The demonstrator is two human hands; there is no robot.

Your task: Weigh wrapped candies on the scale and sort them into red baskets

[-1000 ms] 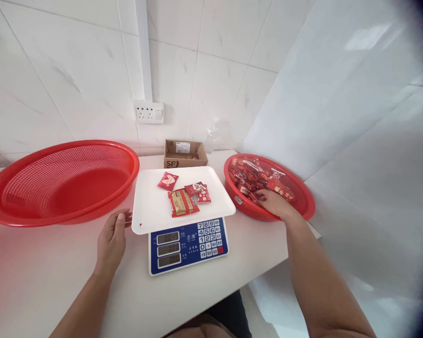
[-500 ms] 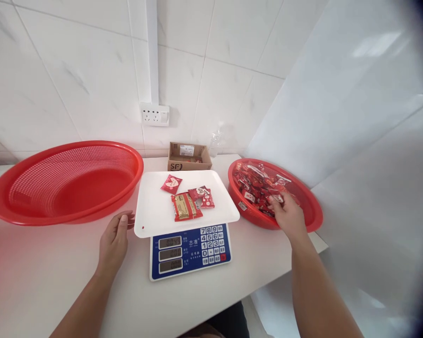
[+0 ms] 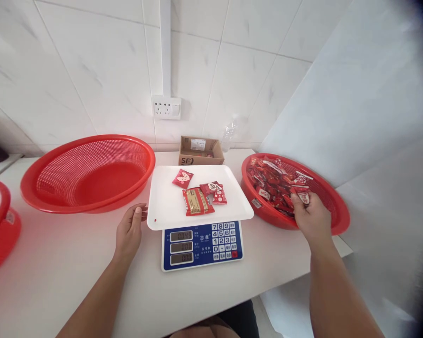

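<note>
A digital scale (image 3: pixel 202 246) with a blue panel carries a white tray (image 3: pixel 165 202). Lying on the tray are a pink-red packet (image 3: pixel 183 178), a gold-and-red packet (image 3: pixel 198 202) and small red packets (image 3: pixel 214 191) that overlap. Just off the tray's left edge is my left hand (image 3: pixel 129 229), empty, with its fingers loosely extended. Over the right red basket (image 3: pixel 333 206), my right hand (image 3: pixel 312 218) pinches a small red packet (image 3: pixel 301 191). Many red packets (image 3: pixel 268 180) fill that basket beneath it.
An empty red mesh basket (image 3: pixel 49 204) stands at left, with part of another red basket (image 3: pixel 7 206) at the frame's edge. Behind the tray are an SF cardboard box (image 3: pixel 200 159) and a clear plastic bottle (image 3: pixel 228 135). A wall socket (image 3: pixel 167 108) is above.
My right hand has risen slightly from among the packets, and a red packet now shows between its fingers. My left hand stays beside the tray. The whole view has shifted.
</note>
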